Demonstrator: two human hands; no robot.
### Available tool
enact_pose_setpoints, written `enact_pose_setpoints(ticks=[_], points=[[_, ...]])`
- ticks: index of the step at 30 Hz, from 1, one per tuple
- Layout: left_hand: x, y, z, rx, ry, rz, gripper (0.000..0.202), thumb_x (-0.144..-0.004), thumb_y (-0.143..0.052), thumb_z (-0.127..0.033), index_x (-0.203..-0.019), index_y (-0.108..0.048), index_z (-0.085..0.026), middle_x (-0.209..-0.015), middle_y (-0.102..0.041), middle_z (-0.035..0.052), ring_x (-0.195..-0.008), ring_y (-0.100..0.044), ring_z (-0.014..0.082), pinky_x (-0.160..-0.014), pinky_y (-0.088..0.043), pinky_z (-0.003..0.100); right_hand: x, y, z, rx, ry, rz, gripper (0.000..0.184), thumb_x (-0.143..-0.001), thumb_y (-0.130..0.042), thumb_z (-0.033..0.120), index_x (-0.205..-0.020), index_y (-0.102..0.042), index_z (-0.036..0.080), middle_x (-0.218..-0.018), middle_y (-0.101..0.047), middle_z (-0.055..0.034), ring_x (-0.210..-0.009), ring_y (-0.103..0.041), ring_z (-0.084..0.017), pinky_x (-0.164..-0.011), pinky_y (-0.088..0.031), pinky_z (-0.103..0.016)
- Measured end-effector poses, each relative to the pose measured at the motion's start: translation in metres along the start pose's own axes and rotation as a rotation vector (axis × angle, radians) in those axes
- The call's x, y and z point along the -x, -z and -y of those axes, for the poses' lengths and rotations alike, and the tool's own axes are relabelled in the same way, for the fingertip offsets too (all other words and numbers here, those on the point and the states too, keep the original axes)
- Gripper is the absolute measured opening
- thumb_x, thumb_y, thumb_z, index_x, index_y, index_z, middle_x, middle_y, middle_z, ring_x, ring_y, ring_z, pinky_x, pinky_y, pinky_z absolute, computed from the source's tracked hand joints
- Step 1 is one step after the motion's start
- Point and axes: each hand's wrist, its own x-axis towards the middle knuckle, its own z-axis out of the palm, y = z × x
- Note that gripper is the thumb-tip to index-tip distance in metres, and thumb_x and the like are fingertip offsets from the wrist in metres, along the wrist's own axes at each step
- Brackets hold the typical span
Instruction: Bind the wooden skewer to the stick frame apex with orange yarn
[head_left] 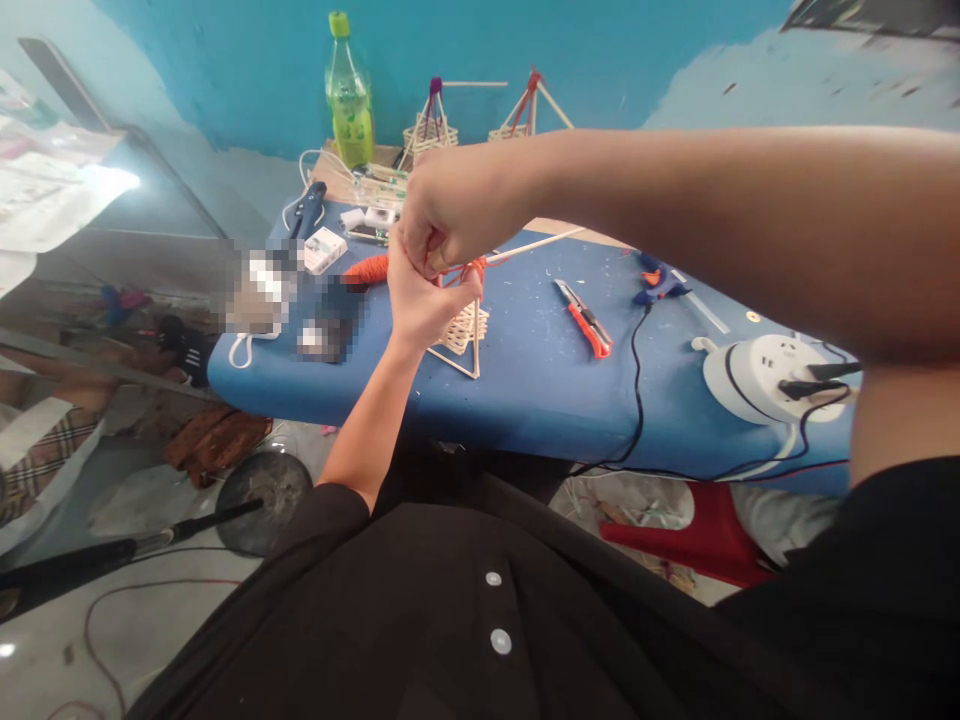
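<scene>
My left hand (427, 305) is closed around the top of a small stick frame (475, 345), its thumb against the orange yarn (477, 266) wound where the sticks meet. The frame has slanted sticks and a lattice of stacked sticks at its base. One long stick (532, 245) points out to the right from the wound joint. Crossing above, my right hand (465, 205) is curled tight with its fingertips against my left hand, at the orange strand; the exact pinch is partly hidden. A thick orange yarn bundle (367, 270) lies left of my left hand.
On the blue table (510, 400) lie a red utility knife (589, 320), a blue glue gun (658, 280) and a white power strip (776, 380) with cables. Behind stand a green-capped bottle (350, 100) and two similar stick frames, one purple-tied (435, 88), one orange-tied (532, 80).
</scene>
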Motion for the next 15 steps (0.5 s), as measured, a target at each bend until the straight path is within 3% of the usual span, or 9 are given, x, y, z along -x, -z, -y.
enact_pose_setpoints(ticks=[4, 11, 15], points=[[0.001, -0.001, 0.002, -0.002, 0.034, -0.025, 0.075, -0.069, -0.098, -0.02, -0.127, -0.051, -0.029, -0.121, -0.069, 0.0049, -0.097, -0.073, 0.0182, -0.088, -0.067, 0.038, 0.003, -0.003, -0.002, -0.01, 0.027, -0.043, 0.031, -0.07, -0.064, 0.002, -0.079, -0.088, 0.019, -0.065, -0.072, 0.0085, -0.063, -0.05, -0.006, -0.063, -0.031, -0.022], [-0.004, -0.002, 0.002, 0.043, 0.039, -0.03, 0.081, -0.068, -0.102, -0.034, -0.127, -0.047, -0.028, -0.122, -0.067, 0.0055, -0.119, -0.072, 0.023, -0.101, -0.063, 0.038, 0.002, -0.011, -0.001, 0.045, 0.07, -0.061, 0.024, -0.064, -0.062, 0.006, -0.069, -0.083, 0.018, -0.058, -0.062, 0.0073, -0.059, -0.043, -0.006, -0.061, -0.029, -0.023], [-0.006, -0.004, 0.004, 0.016, 0.03, -0.032, 0.08, -0.068, -0.102, -0.037, -0.126, -0.047, -0.028, -0.118, -0.066, 0.0036, -0.117, -0.072, 0.0222, -0.099, -0.062, 0.036, 0.002, -0.015, -0.005, 0.076, 0.049, -0.08, 0.025, -0.065, -0.064, 0.008, -0.074, -0.085, 0.018, -0.062, -0.066, 0.0061, -0.06, -0.045, -0.007, -0.061, -0.028, -0.024]])
